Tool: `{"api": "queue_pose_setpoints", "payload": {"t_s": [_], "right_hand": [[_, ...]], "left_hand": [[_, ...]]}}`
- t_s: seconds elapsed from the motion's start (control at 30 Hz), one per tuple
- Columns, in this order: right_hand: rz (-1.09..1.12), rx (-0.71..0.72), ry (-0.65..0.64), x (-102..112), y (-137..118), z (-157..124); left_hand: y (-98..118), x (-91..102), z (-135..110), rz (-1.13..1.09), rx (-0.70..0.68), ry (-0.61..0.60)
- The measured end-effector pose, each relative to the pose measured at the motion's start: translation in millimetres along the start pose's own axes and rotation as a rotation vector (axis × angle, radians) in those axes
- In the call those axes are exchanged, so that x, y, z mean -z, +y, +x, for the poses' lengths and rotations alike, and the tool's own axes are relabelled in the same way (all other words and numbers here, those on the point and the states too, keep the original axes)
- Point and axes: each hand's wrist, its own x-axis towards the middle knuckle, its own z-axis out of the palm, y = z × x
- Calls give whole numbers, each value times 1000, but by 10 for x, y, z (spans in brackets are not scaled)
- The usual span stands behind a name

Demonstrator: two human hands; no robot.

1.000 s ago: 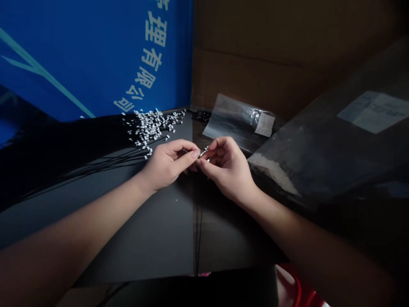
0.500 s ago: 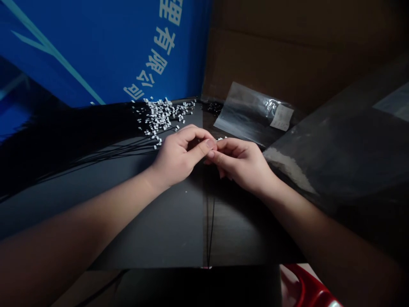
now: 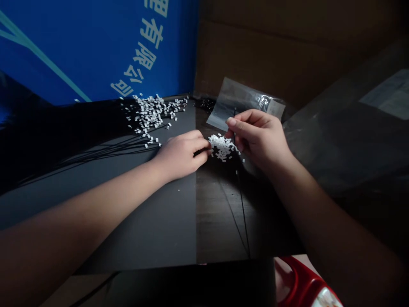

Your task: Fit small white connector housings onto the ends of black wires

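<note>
Just left of the loose white pile [image 3: 223, 148] on the desk [image 3: 211, 238], the left hand [image 3: 182, 155] has its fingertips right at the pile's edge; honestly can't tell if that grip's got a piece. Right of the pile, the right hand [image 3: 263, 136] has its grip pinched on 1 black wire [image 3: 242, 200] running down past the pile. White-tipped wires [image 3: 153, 113] lie up-left of it, clear bag [image 3: 228, 100] behind.
</note>
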Motion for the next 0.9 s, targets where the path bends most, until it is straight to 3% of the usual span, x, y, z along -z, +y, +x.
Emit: {"api": "queue_pose_setpoints", "payload": {"t_s": [0.47,0.73,0.9], "right_hand": [[51,47,34,-39,101,47],[0,78,17,-63,135,31],[-19,88,19,-89,135,16]], "left_hand": [[22,35,-42,162,-104,-118],[47,50,-4,136,-45,-134],[100,19,0,309,-108,-143]]}}
